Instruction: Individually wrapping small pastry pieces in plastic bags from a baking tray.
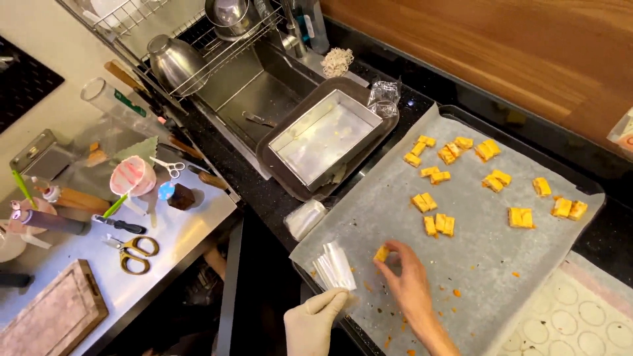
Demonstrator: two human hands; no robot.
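A small orange-yellow square pastry piece (382, 253) is pinched between the fingertips of the bare right hand (410, 280), low on the grey sheet of baking parchment (395, 198) near its left edge. The left hand (312, 322), in a pale glove, closes narrowly on a stack of clear plastic wrappers (334, 266) lying at the parchment's near-left corner.

The parchment lines a dark rectangular baking tray (580, 175). Across its far half lie roughly fifteen more orange-yellow pieces (521, 217), singly or in pairs, well apart from the held one.

A crumpled clear plastic bag (384, 97) sits at the tray's far corner; another clear packet (305, 217) lies just left of the parchment. A shiny rectangular metal tin (324, 134) rests on a brown tray over the sink. One pair of yellow-handled scissors (136, 253) lies on the steel side table.
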